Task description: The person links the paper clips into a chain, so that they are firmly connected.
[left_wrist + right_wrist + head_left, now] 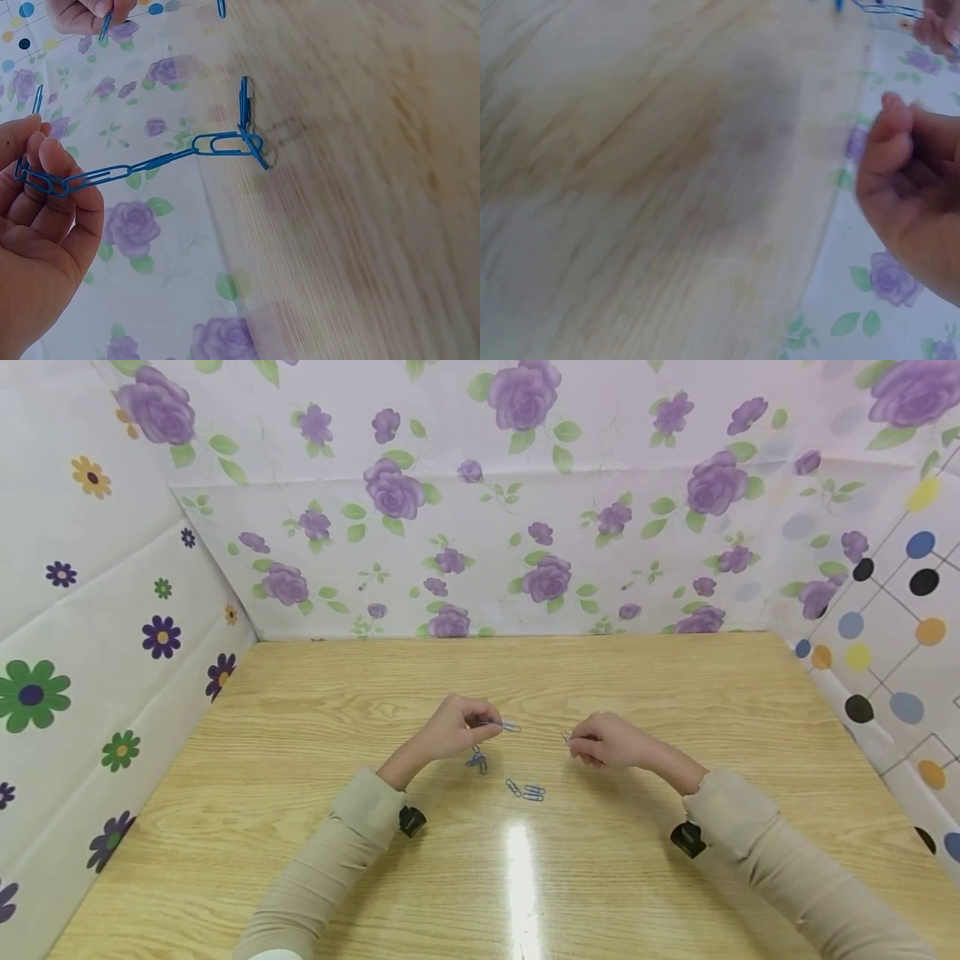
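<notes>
A chain of linked blue paper clips (97,177) runs from the left hand (45,225) down to the wooden table, its far links bunched there. Thumb and fingertips of the left hand (459,727) pinch the chain's upper end, and one clip (511,727) points out to the right. Across a small gap, the right hand (611,741) pinches a single blue clip (567,738), also visible as a clip (106,25) in the left wrist view. In the right wrist view the right hand (915,187) has curled fingers, and its clip is hidden.
Several loose blue paper clips (534,793) lie on the wooden table (600,877) in front of and between the hands. Flower-patterned sheets (450,560) stand along the back and left, and a dotted sheet (900,693) along the right.
</notes>
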`<control>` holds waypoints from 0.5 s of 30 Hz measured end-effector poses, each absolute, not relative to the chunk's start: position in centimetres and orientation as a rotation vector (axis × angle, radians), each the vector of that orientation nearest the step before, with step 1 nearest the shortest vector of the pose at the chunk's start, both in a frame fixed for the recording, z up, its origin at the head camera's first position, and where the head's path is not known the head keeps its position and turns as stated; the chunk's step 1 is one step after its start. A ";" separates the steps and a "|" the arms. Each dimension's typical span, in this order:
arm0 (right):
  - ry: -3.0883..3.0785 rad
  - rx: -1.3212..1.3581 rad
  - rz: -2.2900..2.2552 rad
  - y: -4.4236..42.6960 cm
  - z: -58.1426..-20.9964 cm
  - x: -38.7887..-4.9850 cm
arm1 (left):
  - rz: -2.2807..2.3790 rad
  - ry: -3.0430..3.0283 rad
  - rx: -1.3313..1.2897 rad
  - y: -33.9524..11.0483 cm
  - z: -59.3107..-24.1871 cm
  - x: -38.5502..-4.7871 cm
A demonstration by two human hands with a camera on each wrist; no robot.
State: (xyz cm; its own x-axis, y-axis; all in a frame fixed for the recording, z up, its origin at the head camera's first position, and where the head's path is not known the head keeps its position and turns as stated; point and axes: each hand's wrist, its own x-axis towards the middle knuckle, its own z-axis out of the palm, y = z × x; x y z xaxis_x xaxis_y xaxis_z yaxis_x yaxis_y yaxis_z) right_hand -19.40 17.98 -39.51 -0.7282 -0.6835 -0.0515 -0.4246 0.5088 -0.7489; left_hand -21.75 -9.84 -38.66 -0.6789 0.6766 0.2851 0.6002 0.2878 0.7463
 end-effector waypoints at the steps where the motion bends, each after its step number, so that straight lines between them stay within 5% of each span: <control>1: 2.368 -0.868 -1.099 17.9 -39.4 -19.4 | 1.355 2.450 1.216 -9.8 -38.7 -21.7; 6: 2.122 -0.592 -1.339 17.6 -39.2 -19.4 | 1.352 2.424 1.214 -9.7 -38.6 -21.7; 15: 1.868 -0.517 -1.500 16.0 -39.2 -19.9 | 1.361 2.437 1.249 -9.1 -38.9 -21.7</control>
